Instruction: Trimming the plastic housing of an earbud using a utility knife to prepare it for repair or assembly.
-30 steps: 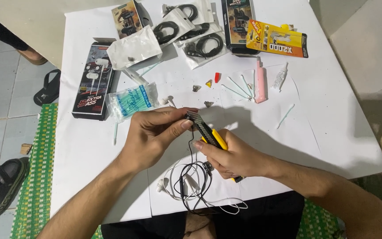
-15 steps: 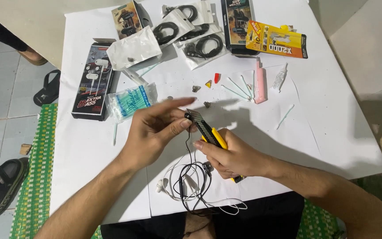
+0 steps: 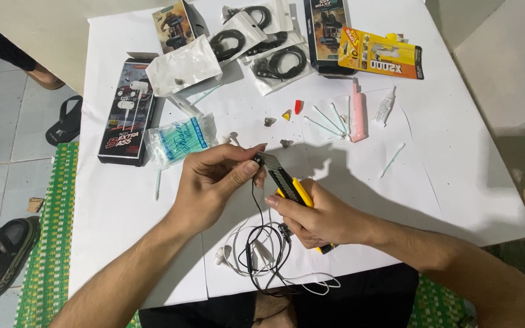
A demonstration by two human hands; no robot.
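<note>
A cotton-swab bag point(image 3: 180, 141), pink tube point(image 3: 358, 113), yellow blister pack point(image 3: 381, 59) and black earphone box point(image 3: 127, 112) lie on the white table point(image 3: 469, 170).

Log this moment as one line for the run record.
left hand: pinching black cable at blade tip | right hand: gripping yellow utility knife | below: tangled earphone cables on white table

White table point(image 3: 469, 182) on grey tiled floor point(image 3: 7, 182), green mat point(image 3: 47, 267).

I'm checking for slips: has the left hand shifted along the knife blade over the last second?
No. The left hand pinches the blade tip of the yellow utility knife below the cotton swab bag, as before; only its fingers flexed.
</note>
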